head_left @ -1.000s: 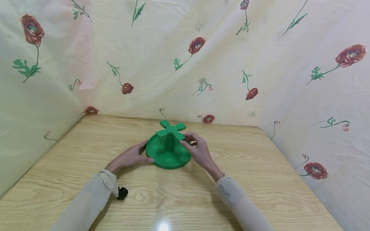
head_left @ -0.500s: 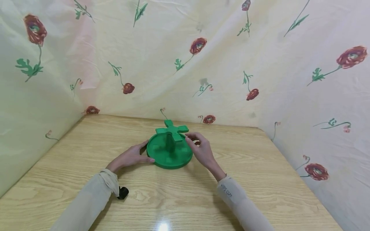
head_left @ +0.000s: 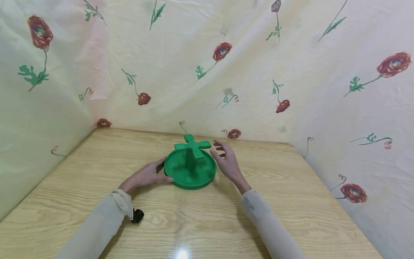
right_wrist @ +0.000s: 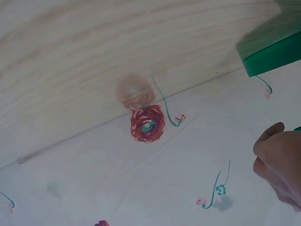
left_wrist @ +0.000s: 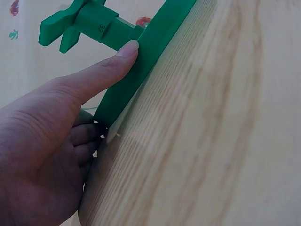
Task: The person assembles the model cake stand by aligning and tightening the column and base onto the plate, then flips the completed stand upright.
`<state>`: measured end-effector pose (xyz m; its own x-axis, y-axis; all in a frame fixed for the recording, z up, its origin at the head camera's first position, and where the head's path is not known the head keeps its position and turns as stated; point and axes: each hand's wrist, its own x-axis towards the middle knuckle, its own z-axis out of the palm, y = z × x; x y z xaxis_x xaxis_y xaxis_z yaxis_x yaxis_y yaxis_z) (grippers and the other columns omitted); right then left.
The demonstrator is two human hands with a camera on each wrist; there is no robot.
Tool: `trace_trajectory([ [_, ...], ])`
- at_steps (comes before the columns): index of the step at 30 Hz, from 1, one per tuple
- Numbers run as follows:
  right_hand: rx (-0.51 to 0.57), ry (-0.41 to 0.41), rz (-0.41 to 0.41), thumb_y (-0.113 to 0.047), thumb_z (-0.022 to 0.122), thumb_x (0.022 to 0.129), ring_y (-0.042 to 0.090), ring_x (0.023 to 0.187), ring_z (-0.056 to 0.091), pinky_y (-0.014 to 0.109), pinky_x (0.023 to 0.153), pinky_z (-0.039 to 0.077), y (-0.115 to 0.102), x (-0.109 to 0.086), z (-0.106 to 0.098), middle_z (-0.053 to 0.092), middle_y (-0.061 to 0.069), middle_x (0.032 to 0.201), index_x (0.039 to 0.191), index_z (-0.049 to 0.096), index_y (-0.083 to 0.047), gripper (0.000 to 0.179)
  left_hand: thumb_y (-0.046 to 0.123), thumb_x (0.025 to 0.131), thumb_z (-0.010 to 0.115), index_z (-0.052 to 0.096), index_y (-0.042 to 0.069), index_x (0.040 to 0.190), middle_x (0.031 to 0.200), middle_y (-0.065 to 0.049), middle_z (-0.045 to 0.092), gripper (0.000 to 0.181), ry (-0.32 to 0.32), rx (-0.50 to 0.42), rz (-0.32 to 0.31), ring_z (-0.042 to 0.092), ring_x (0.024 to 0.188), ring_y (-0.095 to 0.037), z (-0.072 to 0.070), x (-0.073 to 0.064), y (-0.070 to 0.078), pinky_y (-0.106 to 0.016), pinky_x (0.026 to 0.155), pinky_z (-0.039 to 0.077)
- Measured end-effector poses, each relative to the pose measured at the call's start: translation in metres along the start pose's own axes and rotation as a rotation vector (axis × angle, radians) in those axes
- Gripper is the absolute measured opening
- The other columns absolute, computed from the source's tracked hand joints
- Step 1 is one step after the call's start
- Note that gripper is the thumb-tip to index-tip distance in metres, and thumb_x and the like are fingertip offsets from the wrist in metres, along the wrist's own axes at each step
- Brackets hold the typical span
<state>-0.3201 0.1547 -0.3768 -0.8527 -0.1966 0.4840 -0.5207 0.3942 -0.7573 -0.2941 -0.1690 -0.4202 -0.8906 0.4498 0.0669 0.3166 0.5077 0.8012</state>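
Note:
On the wooden table stands a green round tray [head_left: 200,178] with a low rim. A green post [head_left: 190,163] rises from its middle, topped by a green four-armed cross [head_left: 193,146]. My left hand [head_left: 147,175] holds the tray's left edge, thumb on the near side of the rim and fingers round the far side. In the left wrist view the thumb lies against the tray's green wall [left_wrist: 121,92]. Just right of the cross, my right hand [head_left: 227,162] is apart from it, fingers loosely bent with nothing between them. The right wrist view catches only part of that hand [right_wrist: 282,162].
A small black object [head_left: 137,216] sits beside the left sleeve cuff. Flower-printed cloth [head_left: 181,72] hangs behind the wooden table [head_left: 194,223] and along both sides.
The cross turned on its post between the first two frames and has since stayed still. My right hand moved away from it, its fingers spreading. The left hand keeps its place on the tray.

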Motion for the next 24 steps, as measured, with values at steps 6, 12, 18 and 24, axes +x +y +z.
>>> trace_trajectory([
  [6,0.039,-0.100,0.009,-0.012,0.060,0.107,0.047,0.136,0.046,0.059,0.104,0.045,0.0019,0.0035,0.0033,0.046,0.026,0.153,0.154,0.041,0.005,0.054,0.042,0.090,0.082,0.018,-0.005,0.163,0.165,-0.027,0.025,0.108,0.000,0.003,0.002,0.022,0.152,-0.044,0.0001,0.0019,-0.0028,-0.061,0.117,0.027],
  [12,0.037,-0.144,0.036,-0.013,0.059,0.107,0.044,0.136,0.049,0.057,0.104,0.046,0.0003,0.0054,0.0052,0.045,0.026,0.153,0.158,0.037,0.002,0.057,0.043,0.090,0.082,0.018,-0.005,0.163,0.165,-0.027,0.026,0.108,0.000,0.007,0.005,0.022,0.152,-0.044,0.0003,0.0024,-0.0042,-0.060,0.117,0.027],
  [18,0.041,-0.174,0.037,-0.014,0.058,0.108,0.043,0.136,0.049,0.057,0.105,0.046,0.0015,0.0068,0.0057,0.041,0.025,0.157,0.159,0.034,0.001,0.059,0.043,0.090,0.081,0.018,-0.005,0.162,0.164,-0.027,0.026,0.108,0.002,0.009,0.009,0.023,0.152,-0.043,0.0004,0.0016,-0.0035,-0.060,0.117,0.027],
  [24,0.061,-0.199,0.039,-0.015,0.056,0.109,0.041,0.138,0.048,0.055,0.107,0.045,0.0028,0.0092,0.0059,0.037,0.023,0.161,0.160,0.033,0.001,0.059,0.042,0.090,0.081,0.019,-0.005,0.163,0.165,-0.027,0.025,0.107,0.002,0.002,0.012,0.022,0.152,-0.043,0.0005,0.0012,-0.0031,-0.060,0.118,0.027],
])
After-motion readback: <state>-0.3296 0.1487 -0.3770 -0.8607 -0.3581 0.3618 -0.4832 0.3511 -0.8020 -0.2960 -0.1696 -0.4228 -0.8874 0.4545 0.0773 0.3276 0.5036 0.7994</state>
